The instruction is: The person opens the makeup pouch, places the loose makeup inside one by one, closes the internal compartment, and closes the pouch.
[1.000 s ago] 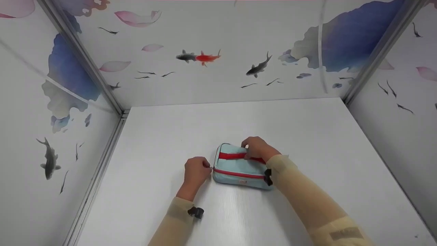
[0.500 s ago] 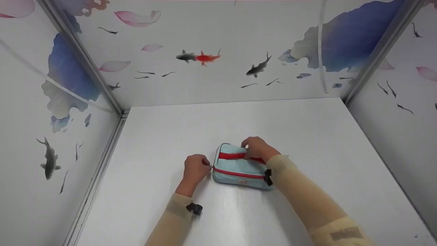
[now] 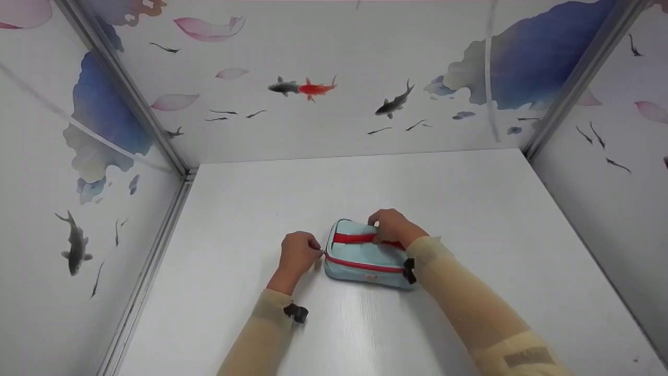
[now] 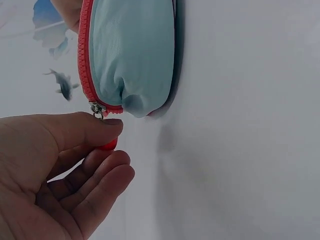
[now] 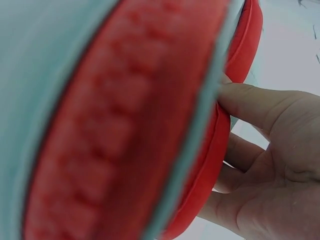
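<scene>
A light blue zip pouch (image 3: 349, 254) with red trim lies on the white table, its red zipper (image 4: 85, 60) running along the front edge to the left corner. At that corner my left hand (image 3: 297, 255) pinches the red zipper pull (image 4: 109, 145) between thumb and forefinger, just below the metal slider (image 4: 96, 107). The other fingers of this hand are loosely bent. On top of the pouch, my right hand (image 3: 395, 227) holds the red strap handle (image 5: 212, 165), thumb on one side and fingers on the other. The right forearm hides the pouch's right end.
The white table (image 3: 235, 209) is enclosed by white panels (image 3: 323, 125) printed with fish, petals and blue leaves. Metal rails (image 3: 151, 112) run up the corners. A black wrist camera mount (image 3: 296, 313) sits on the left sleeve.
My left hand has moved a little away from the body along the pouch's left end, still pinching the zipper pull. The right hand stays in place on the strap.
</scene>
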`<state>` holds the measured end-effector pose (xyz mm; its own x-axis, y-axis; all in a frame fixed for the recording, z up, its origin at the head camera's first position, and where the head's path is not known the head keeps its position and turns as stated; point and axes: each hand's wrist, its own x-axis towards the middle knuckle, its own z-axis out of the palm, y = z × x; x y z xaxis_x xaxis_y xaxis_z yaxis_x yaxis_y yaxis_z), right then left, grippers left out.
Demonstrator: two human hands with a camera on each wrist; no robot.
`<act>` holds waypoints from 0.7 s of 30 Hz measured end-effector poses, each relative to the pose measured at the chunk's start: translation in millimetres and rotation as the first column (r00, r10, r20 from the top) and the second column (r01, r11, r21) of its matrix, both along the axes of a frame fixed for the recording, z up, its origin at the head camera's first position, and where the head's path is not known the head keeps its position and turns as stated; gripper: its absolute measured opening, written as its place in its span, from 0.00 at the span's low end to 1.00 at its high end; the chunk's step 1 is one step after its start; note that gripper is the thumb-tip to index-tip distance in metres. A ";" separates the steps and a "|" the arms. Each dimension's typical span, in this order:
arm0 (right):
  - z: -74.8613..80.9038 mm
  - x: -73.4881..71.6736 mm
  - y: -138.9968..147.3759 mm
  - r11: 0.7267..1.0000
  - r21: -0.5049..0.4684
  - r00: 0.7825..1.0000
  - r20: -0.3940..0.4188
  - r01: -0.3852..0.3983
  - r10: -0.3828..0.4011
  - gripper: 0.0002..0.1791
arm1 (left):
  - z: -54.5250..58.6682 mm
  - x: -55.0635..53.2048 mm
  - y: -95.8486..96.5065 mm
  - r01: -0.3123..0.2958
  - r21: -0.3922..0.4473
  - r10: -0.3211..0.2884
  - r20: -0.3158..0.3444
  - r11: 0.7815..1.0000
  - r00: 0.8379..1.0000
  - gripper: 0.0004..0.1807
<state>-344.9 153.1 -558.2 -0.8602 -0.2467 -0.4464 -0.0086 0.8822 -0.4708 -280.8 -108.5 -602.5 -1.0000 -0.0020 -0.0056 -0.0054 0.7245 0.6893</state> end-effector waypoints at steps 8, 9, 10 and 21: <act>-0.2 0.1 0.0 1.000 -0.003 1.000 0.008 -0.004 0.004 0.26 | 2.1 -5.4 1.9 -0.001 -0.012 0.001 0.013 1.000 1.000 0.07; -0.2 0.0 0.0 1.000 -0.003 1.000 0.012 -0.002 0.002 0.26 | 1.9 -6.0 1.9 -0.003 -0.011 0.003 0.015 1.000 1.000 0.07; -0.3 -0.1 0.1 1.000 -0.002 1.000 0.014 -0.004 0.004 0.26 | 1.6 -6.6 1.8 -0.003 -0.011 0.003 0.016 1.000 1.000 0.07; -1.1 -2.0 0.1 0.999 0.007 0.999 -0.012 -0.042 0.042 0.25 | -0.2 -10.9 -1.2 0.021 -0.021 -0.021 -0.015 1.000 1.000 0.06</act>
<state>-346.9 153.2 -559.2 -0.8542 -0.2801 -0.4381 -0.0516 0.8840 -0.4646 -291.6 -109.7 -602.7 -0.9998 0.0190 0.0092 0.0202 0.7383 0.6742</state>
